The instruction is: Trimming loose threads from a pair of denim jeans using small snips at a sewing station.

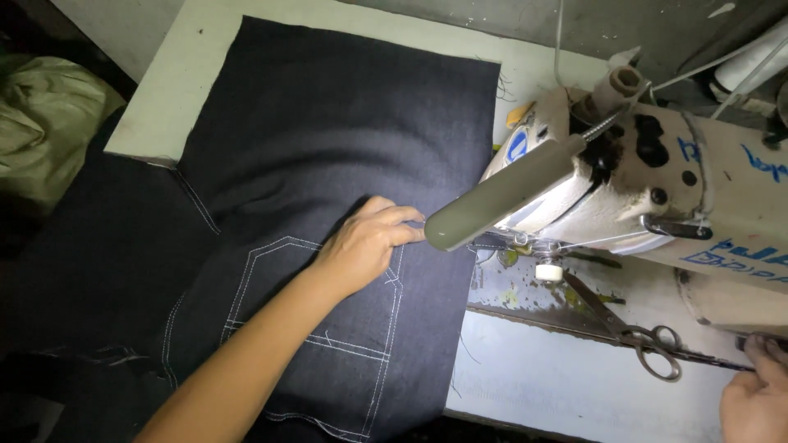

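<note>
My left hand lies flat and open on the dark denim piece, just beside its white-stitched pocket. The denim is spread over the tabletop, under the sewing machine. My right hand, fingers curled, touches the machine near the scissors.

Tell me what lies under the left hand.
The left hand presses flat on dark denim fabric with a white-stitched pocket. The hand hides the pocket's upper edge.
</note>
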